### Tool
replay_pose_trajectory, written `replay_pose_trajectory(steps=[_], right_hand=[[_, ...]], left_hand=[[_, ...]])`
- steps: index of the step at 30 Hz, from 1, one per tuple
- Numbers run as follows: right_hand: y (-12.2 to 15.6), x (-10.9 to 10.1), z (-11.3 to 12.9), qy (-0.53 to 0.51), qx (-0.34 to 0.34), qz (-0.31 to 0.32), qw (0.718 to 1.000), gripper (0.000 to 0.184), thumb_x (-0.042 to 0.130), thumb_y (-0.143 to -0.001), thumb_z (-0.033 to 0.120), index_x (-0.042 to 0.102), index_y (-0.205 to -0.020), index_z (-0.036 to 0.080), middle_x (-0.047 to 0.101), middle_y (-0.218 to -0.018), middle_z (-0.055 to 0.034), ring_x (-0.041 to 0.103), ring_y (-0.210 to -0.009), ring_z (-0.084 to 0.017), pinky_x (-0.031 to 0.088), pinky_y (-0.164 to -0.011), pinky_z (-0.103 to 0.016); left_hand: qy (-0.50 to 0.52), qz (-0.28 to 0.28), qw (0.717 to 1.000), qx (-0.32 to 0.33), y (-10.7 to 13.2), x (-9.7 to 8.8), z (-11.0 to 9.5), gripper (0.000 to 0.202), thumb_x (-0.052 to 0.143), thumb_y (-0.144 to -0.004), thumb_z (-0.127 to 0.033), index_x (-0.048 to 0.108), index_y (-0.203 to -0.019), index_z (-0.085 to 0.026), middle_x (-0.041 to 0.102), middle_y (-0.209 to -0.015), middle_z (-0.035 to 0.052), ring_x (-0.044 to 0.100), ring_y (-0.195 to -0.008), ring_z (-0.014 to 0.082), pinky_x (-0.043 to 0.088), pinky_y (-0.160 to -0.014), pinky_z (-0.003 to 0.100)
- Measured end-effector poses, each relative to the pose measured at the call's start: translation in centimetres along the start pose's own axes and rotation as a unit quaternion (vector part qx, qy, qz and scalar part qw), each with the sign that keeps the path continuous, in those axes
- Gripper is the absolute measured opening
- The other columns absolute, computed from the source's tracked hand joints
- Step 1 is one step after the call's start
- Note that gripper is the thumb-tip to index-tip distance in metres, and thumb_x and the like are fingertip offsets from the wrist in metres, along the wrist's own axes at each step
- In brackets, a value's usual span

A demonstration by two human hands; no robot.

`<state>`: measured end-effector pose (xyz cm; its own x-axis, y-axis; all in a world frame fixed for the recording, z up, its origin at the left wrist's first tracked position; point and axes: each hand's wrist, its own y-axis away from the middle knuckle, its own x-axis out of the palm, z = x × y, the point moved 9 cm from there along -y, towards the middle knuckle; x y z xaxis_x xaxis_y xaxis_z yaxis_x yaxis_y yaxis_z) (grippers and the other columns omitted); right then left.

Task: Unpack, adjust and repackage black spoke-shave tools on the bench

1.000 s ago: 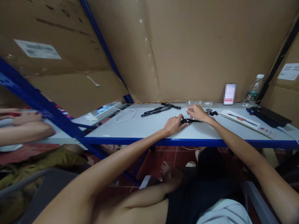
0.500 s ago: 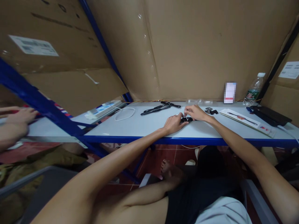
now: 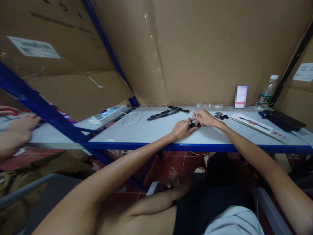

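Note:
My left hand [image 3: 181, 129] and my right hand [image 3: 204, 118] meet over a small black strap piece [image 3: 195, 124] on the pale table top [image 3: 146, 132]. Both hands pinch it with curled fingers, and most of it is hidden between them. A ring shows on my left hand. More black straps [image 3: 166, 113] lie further back on the table, apart from my hands. Small dark parts [image 3: 220, 116] sit just right of my right hand.
A white cable loop [image 3: 130, 118] and a power strip [image 3: 109, 115] lie at the left. At the right are a long flat package [image 3: 259, 126], a black case [image 3: 283, 119] and a water bottle [image 3: 266, 93]. Cardboard boxes wall the back. Another person's hand [image 3: 18, 125] rests at far left.
The black strap piece has been gathered in between my hands; less of it shows to the right. My right hand has shifted slightly left. The other person's hand at far left has moved a little.

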<state>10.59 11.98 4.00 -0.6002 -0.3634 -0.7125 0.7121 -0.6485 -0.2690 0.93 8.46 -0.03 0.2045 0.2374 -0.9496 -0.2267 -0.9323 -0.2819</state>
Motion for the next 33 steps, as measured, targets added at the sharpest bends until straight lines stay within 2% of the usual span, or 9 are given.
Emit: replay_pose_trajectory(steps=[4,8,11,15,19,22,25,29,33], right_hand=[[-0.1,0.1,0.0,0.016,-0.004,-0.006,1.0,0.021,0.052,-0.095,0.023,0.067,-0.084,0.014,0.075,-0.08,-0.0042,0.052,-0.045,-0.007,0.036,-0.052,-0.022],[0.0,-0.7,0.2,0.099,-0.024,-0.043,0.994,0.019,0.055,-0.094,0.019,0.069,-0.081,0.014,0.071,-0.07,-0.0025,0.055,-0.054,-0.009,0.036,-0.058,-0.023],[0.0,-0.5,0.3,0.068,-0.019,-0.027,0.997,0.02,0.053,-0.095,0.02,0.069,-0.084,0.014,0.069,-0.063,-0.0014,0.053,-0.049,-0.009,0.037,-0.057,-0.023],[0.1,0.2,0.4,0.014,-0.011,0.003,1.0,0.021,0.052,-0.096,0.024,0.068,-0.087,0.014,0.073,-0.071,-0.0029,0.051,-0.043,-0.008,0.037,-0.052,-0.022],[0.1,-0.2,0.3,0.056,-0.008,-0.017,0.998,0.021,0.053,-0.096,0.022,0.069,-0.085,0.014,0.074,-0.078,-0.0033,0.053,-0.047,-0.008,0.038,-0.055,-0.023],[0.1,-0.8,0.3,0.093,-0.008,-0.037,0.995,0.019,0.055,-0.095,0.019,0.07,-0.083,0.014,0.071,-0.068,-0.0019,0.056,-0.051,-0.01,0.038,-0.059,-0.023],[0.1,-0.5,0.4,0.057,-0.005,-0.019,0.998,0.019,0.054,-0.095,0.02,0.069,-0.085,0.014,0.068,-0.061,-0.0006,0.054,-0.047,-0.009,0.039,-0.057,-0.023],[0.1,0.2,0.6,0.003,-0.009,0.004,1.0,0.019,0.053,-0.096,0.024,0.067,-0.086,0.015,0.073,-0.072,-0.0019,0.051,-0.042,-0.008,0.038,-0.052,-0.022],[0.1,-0.4,0.4,0.06,-0.012,-0.023,0.998,0.021,0.053,-0.095,0.023,0.066,-0.08,0.016,0.072,-0.071,-0.0016,0.052,-0.046,-0.008,0.037,-0.054,-0.022]], left_hand=[[-0.005,0.001,1.0,-0.001,0.0,-0.1,0.0,0.048,0.051,-0.097,-0.06,0.053,-0.123,-0.02,0.073,-0.105,0.0132,0.07,-0.096,0.0311,0.049,-0.08,0.038],[0.003,-0.001,1.0,0.003,0.0,-0.1,-0.1,0.048,0.051,-0.097,-0.059,0.053,-0.127,-0.021,0.073,-0.105,0.0121,0.07,-0.097,0.0305,0.049,-0.081,0.038],[0.003,0.001,1.0,-0.001,0.0,-0.2,-0.1,0.049,0.052,-0.097,-0.059,0.052,-0.127,-0.021,0.073,-0.106,0.0123,0.07,-0.098,0.0305,0.049,-0.082,0.037],[-0.01,0.004,1.0,-0.006,0.0,-0.2,-0.1,0.049,0.051,-0.097,-0.061,0.053,-0.124,-0.019,0.073,-0.106,0.014,0.07,-0.096,0.0317,0.049,-0.08,0.037],[-0.014,0.005,1.0,-0.002,0.0,-0.1,-0.1,0.049,0.051,-0.097,-0.06,0.053,-0.124,-0.02,0.073,-0.105,0.0136,0.07,-0.096,0.0311,0.049,-0.08,0.037],[-0.006,0.0,1.0,0.003,0.0,-0.1,-0.2,0.048,0.051,-0.097,-0.059,0.053,-0.126,-0.02,0.074,-0.105,0.0122,0.07,-0.097,0.0306,0.049,-0.08,0.037],[-0.004,-0.004,1.0,0.004,0.0,-0.1,-0.2,0.049,0.05,-0.097,-0.061,0.052,-0.125,-0.02,0.074,-0.105,0.0121,0.07,-0.097,0.0312,0.049,-0.079,0.037],[-0.019,-0.004,1.0,0.0,0.0,-0.1,-0.1,0.049,0.05,-0.097,-0.061,0.053,-0.122,-0.02,0.073,-0.106,0.0136,0.07,-0.095,0.0317,0.049,-0.077,0.037],[-0.009,-0.004,1.0,0.004,-0.1,0.0,0.0,0.049,0.051,-0.097,-0.061,0.053,-0.125,-0.02,0.073,-0.106,0.0129,0.07,-0.096,0.0311,0.049,-0.079,0.037]])
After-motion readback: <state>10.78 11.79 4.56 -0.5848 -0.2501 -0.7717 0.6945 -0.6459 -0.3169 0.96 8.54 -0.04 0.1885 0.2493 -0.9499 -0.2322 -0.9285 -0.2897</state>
